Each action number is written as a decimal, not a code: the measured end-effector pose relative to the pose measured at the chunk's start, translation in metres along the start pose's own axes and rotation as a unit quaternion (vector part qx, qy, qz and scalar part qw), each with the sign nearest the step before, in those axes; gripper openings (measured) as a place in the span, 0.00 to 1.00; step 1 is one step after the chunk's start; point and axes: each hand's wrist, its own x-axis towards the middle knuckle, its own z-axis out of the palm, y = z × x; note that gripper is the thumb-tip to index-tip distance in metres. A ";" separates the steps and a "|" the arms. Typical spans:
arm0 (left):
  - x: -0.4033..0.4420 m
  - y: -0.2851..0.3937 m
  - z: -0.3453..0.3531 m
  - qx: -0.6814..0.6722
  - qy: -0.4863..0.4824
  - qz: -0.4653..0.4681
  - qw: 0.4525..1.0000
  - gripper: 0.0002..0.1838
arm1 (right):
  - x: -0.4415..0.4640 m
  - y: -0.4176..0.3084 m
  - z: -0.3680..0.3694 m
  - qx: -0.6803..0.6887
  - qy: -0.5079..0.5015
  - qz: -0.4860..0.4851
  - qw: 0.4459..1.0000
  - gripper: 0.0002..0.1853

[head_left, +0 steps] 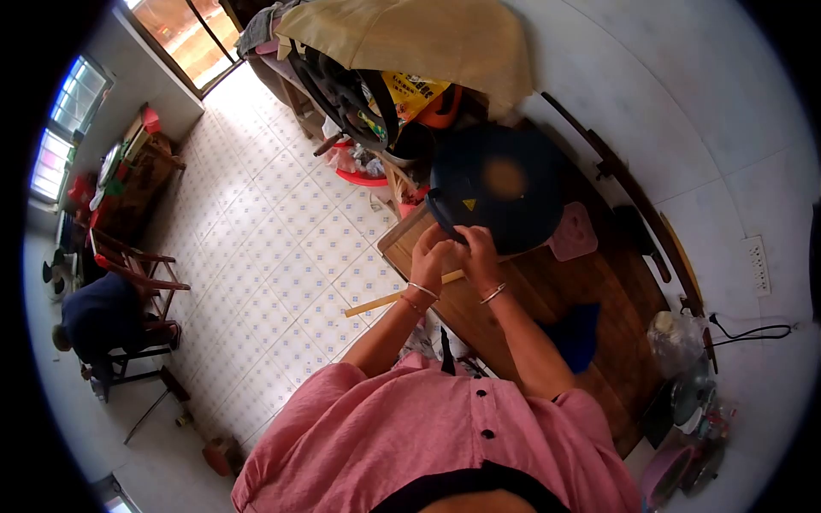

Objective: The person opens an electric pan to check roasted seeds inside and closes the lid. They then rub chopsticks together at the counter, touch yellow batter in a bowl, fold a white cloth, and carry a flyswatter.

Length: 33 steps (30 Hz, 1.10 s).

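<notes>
Left hand: [430, 254] fingers bent inward at the near edge of the dark round object; grip on anything, cannot tell.
Right hand: [475, 250] fingers curled, meeting the left hand's; clenched on something or not, cannot tell.
Wrists: thin pale bangle on each, plus a reddish band on the left.
Dark round object: [522, 205] navy, smooth, broad disc-like top, blurry tan round spot, small yellow triangle mark; sits at 1 o'clock from the hands, on the far part of the surface, rim right by the fingers.
Wood strip: [372, 305] pale, straight, narrow, passes under the left wrist, one end out over the floor toward 8 o'clock.
Surface: [479, 318] brown wood, visible grain, rounded corner at 10 o'clock.
Pink tray: [574, 232] translucent plastic, rounded corners, at 3 o'clock, just beside the dark round object.
Blue piece: [576, 339] flat, angular, material unclear, at 4 o'clock on the surface.
Tan cloth: [419, 38] creased, draped, at 12 o'clock, above a yellow packet [410, 94] with glossy print.
Floor: [282, 214] pale square tiles, small repeated motifs.
Chair: [137, 267] reddish wood slats, at 9 o'clock.
Clear bag: [676, 335] crumpled thin plastic, at 4 o'clock by the wall.
</notes>
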 end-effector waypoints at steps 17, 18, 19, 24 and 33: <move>0.111 0.153 0.179 0.184 -0.351 0.197 0.897 0.22 | 0.150 -0.007 -0.199 0.113 0.189 0.077 0.973 0.14; 0.117 0.156 0.184 0.192 -0.360 0.219 0.886 0.21 | 0.158 -0.002 -0.205 0.112 0.190 0.080 0.972 0.14; 0.121 0.159 0.188 0.199 -0.369 0.241 0.875 0.20 | 0.165 0.003 -0.211 0.091 0.199 0.058 0.974 0.13; 0.132 0.151 0.190 0.146 -0.333 0.224 0.904 0.15 | 0.173 0.015 -0.216 0.038 0.218 0.024 0.975 0.13; 0.122 0.139 0.193 0.124 -0.359 0.219 0.899 0.15 | 0.157 0.025 -0.205 0.053 0.291 0.002 0.955 0.13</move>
